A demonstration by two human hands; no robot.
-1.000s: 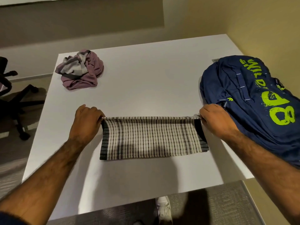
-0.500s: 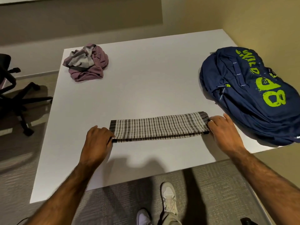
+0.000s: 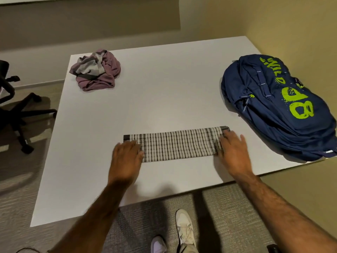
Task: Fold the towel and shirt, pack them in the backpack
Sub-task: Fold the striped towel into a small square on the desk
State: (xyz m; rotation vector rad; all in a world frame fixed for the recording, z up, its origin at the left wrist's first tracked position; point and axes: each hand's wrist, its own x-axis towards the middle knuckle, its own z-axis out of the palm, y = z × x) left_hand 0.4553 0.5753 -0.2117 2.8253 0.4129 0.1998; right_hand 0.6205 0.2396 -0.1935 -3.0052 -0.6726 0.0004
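You've just brought the towel (image 3: 176,145) over into a narrow strip on the bench (image 3: 164,84); your left hand (image 3: 125,158) and right hand (image 3: 234,152) now lie flat, fingers spread, on its ends; shirt (image 3: 96,70) still crumpled, backpack (image 3: 277,106) still shut

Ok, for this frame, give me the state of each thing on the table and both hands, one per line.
towel: folded into a long narrow strip, flat on the table
shirt: crumpled, not folded
backpack: lying flat, looks zipped shut
left hand: open, resting on the towel's left end
right hand: open, resting on the towel's right end
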